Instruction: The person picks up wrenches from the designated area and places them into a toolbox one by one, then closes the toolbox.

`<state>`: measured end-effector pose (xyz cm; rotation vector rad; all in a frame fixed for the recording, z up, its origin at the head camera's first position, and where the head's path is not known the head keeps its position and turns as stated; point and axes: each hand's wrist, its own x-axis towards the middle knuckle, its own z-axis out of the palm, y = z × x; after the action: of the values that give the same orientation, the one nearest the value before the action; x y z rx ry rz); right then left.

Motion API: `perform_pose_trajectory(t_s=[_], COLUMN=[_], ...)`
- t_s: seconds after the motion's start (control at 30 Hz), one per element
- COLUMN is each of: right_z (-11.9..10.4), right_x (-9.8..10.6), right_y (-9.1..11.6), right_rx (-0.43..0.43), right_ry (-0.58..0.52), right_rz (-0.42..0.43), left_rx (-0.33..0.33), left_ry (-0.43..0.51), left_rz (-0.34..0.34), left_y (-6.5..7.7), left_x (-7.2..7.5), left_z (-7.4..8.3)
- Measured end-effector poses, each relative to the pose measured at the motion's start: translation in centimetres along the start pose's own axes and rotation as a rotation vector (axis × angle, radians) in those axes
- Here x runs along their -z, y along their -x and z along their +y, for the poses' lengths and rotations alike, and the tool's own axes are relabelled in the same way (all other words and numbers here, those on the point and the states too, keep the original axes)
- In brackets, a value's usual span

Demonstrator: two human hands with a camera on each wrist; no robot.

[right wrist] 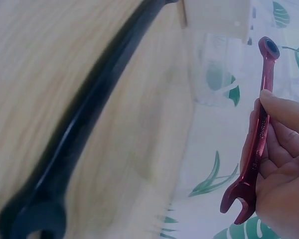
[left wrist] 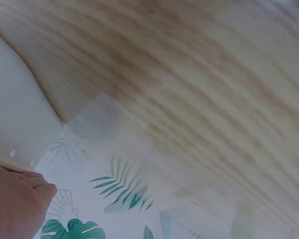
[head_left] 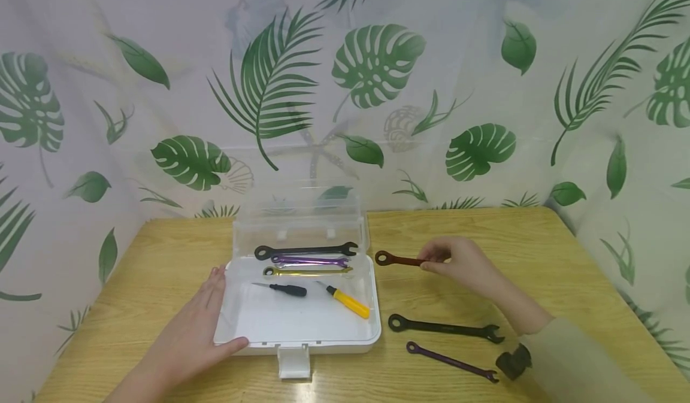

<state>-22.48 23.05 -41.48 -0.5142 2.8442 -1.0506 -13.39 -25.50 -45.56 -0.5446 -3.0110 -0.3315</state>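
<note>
My right hand (head_left: 458, 262) pinches a red combination wrench (right wrist: 259, 127) between thumb and fingers, its ring end pointing toward the box, just right of it. My left hand (head_left: 194, 325) rests along the left side of a white plastic toolbox (head_left: 253, 347), fingers extended and thumb on the front rim. Inside lie a black wrench (head_left: 307, 251), a purple wrench (head_left: 309, 260), a gold wrench (head_left: 309, 272), a black-handled pointed tool (head_left: 291, 290) and a yellow-handled knife (head_left: 350, 303). A silvery piece under the purple wrench is partly hidden.
Right of the box, a black wrench (head_left: 444, 328) and a dark purple wrench (head_left: 451, 361) lie on the wooden table (head_left: 345, 385). The clear lid (head_left: 302, 211) stands raised at the back. A white latch (head_left: 294, 362) hangs down in front. Leaf-patterned cloth (head_left: 409, 151) surrounds the table.
</note>
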Motion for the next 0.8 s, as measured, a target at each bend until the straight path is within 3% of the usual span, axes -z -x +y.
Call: perform_pose_trajectory(t_s=[0.33, 0.8], right_z=[-1.8, -4.2], right_x=[-0.2, -0.6], right_y=[-1.0, -3.2], right_rx=[-0.005, 0.081], right_ry=[-0.019, -0.019], right_rz=[-0.005, -0.016], left_rx=[0.017, 0.014], left_ry=[-0.002, 0.003], left_rz=[-0.020, -0.024], left_y=[-0.1, -0.1], left_x=[0.1, 0.1], left_z=[0.0, 0.1])
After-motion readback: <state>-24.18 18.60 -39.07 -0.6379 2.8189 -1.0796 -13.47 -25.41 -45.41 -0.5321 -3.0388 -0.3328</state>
